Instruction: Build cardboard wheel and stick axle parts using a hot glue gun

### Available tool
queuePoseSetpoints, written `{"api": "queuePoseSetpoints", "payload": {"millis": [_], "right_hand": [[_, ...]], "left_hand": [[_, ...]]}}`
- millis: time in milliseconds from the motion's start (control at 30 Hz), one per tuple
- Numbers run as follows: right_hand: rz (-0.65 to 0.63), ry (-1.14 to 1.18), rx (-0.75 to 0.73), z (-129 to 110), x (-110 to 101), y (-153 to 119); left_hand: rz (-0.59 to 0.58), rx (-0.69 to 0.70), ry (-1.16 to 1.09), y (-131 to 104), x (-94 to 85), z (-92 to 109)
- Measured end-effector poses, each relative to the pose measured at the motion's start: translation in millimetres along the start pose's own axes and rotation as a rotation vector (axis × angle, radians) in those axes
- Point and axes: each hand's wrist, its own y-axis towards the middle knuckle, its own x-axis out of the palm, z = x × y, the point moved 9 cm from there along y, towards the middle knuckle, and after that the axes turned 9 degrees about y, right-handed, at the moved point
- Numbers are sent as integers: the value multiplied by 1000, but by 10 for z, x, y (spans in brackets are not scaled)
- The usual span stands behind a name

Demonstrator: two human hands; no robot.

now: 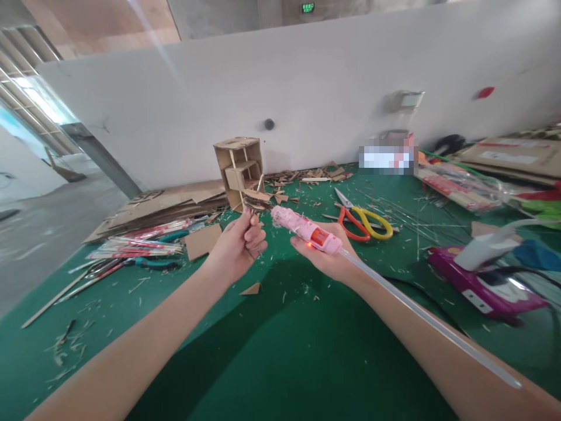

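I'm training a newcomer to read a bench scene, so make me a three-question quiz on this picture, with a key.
1. Which hand holds the pink plastic glue gun?
2. True or false: the tall brown cardboard box with inner shelves stands upright beyond the left hand.
3. Which lies closest to the glue gun: (a) the magenta plastic power strip, (b) the metal scissors with orange and yellow handles, (c) the blue-handled pliers?

Key: 1. The right hand. 2. True. 3. b.

right hand (333, 265): partly hidden behind glue gun (300, 227) | white cable (532, 223): cut off, right edge
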Motion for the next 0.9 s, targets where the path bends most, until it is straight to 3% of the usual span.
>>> {"api": "queuePoseSetpoints", "payload": {"millis": [667, 900], "right_hand": [[21, -39, 22, 57, -13, 5], [76, -1, 36, 85, -30, 2]], "left_hand": [[-47, -140, -52, -36, 74, -90], [-6, -94, -105, -13, 30, -53]]}}
